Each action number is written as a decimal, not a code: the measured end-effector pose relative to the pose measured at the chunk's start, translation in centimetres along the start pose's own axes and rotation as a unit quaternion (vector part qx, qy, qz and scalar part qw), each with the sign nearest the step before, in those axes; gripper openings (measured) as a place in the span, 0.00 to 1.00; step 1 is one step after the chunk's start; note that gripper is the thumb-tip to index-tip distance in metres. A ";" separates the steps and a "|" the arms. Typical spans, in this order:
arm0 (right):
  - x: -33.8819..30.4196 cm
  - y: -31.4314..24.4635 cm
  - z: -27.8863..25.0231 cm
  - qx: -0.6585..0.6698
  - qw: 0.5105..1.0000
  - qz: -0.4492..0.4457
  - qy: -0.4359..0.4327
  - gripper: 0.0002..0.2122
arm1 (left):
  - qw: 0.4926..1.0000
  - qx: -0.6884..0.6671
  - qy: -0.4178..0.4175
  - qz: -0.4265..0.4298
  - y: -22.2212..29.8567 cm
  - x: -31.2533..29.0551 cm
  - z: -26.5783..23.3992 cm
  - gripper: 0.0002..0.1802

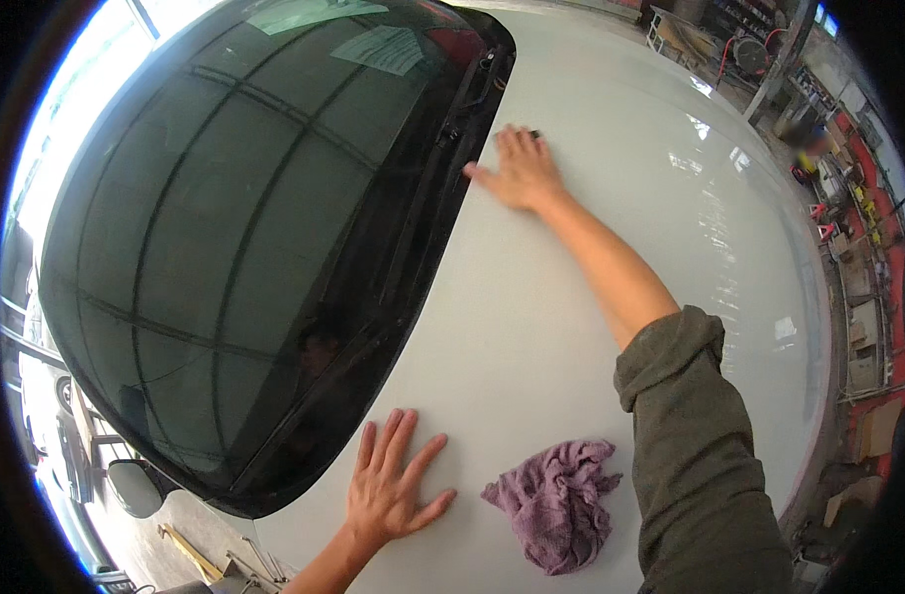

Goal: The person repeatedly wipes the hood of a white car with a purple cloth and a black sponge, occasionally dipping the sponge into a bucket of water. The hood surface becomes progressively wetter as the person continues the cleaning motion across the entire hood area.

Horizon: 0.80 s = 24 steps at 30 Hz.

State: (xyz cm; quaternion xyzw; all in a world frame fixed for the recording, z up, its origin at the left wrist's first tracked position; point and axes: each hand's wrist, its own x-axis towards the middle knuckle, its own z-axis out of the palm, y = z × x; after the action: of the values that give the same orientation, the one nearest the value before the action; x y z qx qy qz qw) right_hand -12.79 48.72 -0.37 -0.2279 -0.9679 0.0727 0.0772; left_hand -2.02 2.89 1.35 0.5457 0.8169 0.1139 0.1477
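Both of my hands rest on the white hood of a car. My left hand lies flat near the lower corner of the windshield, its fingers spread and nothing in it. Farther off, my right hand is stretched out flat on the hood, beside the dark edge below the windshield; its thumb reaches toward that edge. A dark ring shows on one of its fingers. Between my left hand and my right sleeve, a crumpled purple cloth sits on the hood, touched by neither hand.
Wiper arms run along the windshield base. A side mirror juts out at the lower left. Beyond the hood, at right, shelves hold boxes and tools. A yellow bar-like item lies on the floor at lower left.
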 end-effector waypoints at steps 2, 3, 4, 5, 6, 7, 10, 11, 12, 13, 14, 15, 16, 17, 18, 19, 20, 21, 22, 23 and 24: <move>-2.4 -4.7 -0.1 0.002 0.997 -0.058 -0.046 0.48 | 1.000 0.015 -0.006 -0.021 -0.1 -0.5 -0.4 0.40; -4.8 -7.3 0.0 0.006 0.992 -0.107 -0.070 0.48 | 0.999 0.019 -0.009 -0.029 -0.1 -0.9 -0.5 0.39; -7.3 -8.9 0.3 0.016 0.986 -0.152 -0.064 0.49 | 0.999 0.028 0.003 -0.021 -0.3 -1.0 -0.2 0.40; -9.9 -9.9 0.7 0.028 0.978 -0.198 -0.061 0.49 | 0.999 0.036 0.007 -0.016 -0.5 -1.2 0.0 0.41; -12.7 -10.0 0.5 0.016 0.964 -0.256 -0.074 0.49 | 0.999 0.037 0.015 -0.013 -0.4 -1.2 0.0 0.40; -14.3 -10.5 0.3 0.014 0.945 -0.316 -0.084 0.49 | 0.999 0.047 0.020 -0.015 -0.5 -1.5 -0.2 0.40; -11.4 -5.2 -0.6 0.015 0.955 -0.284 -0.083 0.48 | 0.998 0.046 0.029 -0.020 -0.7 -2.3 -0.7 0.39; -9.5 -2.6 -0.6 0.010 0.969 -0.238 -0.071 0.47 | 0.999 0.041 0.029 -0.013 -0.3 -1.7 -0.5 0.39; -8.2 -1.5 0.1 0.016 0.982 -0.182 -0.038 0.47 | 0.999 0.042 0.023 -0.005 0.0 -1.0 -0.4 0.39; -7.2 0.0 0.1 0.014 0.993 -0.119 -0.001 0.46 | 0.999 0.035 0.030 0.008 0.3 -0.4 -0.1 0.39; -7.2 -0.9 -0.5 0.024 0.997 -0.060 0.037 0.45 | 0.999 0.035 0.031 0.011 0.3 -0.4 0.0 0.40; -7.4 -2.8 -0.4 0.044 0.997 -0.066 0.027 0.42 | 0.999 0.036 0.032 0.017 0.3 -0.3 0.1 0.40; -9.2 -5.8 -0.4 0.103 0.989 -0.108 0.023 0.40 | 0.998 0.038 0.042 0.016 0.1 -0.5 0.2 0.40; -10.5 -8.0 1.1 0.133 0.977 -0.157 0.056 0.40 | 0.998 0.035 0.052 0.023 0.0 -0.7 0.3 0.40; -12.3 -10.5 0.7 0.182 0.967 -0.173 -0.037 0.43 | 0.998 0.048 0.050 0.007 -0.2 -1.3 0.4 0.40; -14.4 -11.0 2.0 0.113 0.970 -0.215 0.002 0.45 | 0.997 0.052 0.055 0.014 0.0 -1.0 0.8 0.40; -15.9 -10.6 2.9 0.063 0.966 -0.249 0.024 0.46 | 0.996 0.064 0.060 0.024 0.1 -0.6 1.1 0.41; -17.6 -9.4 2.2 0.052 0.956 -0.288 0.018 0.44 | 0.994 0.080 0.065 0.024 0.1 -0.4 1.2 0.41; -19.4 -8.3 1.8 0.067 0.948 -0.310 0.010 0.44 | 0.994 0.071 0.077 0.030 -0.2 -0.8 1.1 0.40; -21.7 -6.0 1.2 0.074 0.941 -0.330 -0.002 0.45 | 0.994 0.078 0.075 0.033 0.0 -0.7 0.9 0.40; -24.0 -3.4 0.0 0.067 0.942 -0.330 -0.003 0.44 | 0.993 0.080 0.074 0.032 0.1 -0.6 0.9 0.40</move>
State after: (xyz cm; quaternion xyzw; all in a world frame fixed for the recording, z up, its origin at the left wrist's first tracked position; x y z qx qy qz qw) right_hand 7.00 34.84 -2.61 0.1098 -0.9820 0.1081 0.1094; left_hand -1.34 2.38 0.60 0.5716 0.8144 0.0926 0.0387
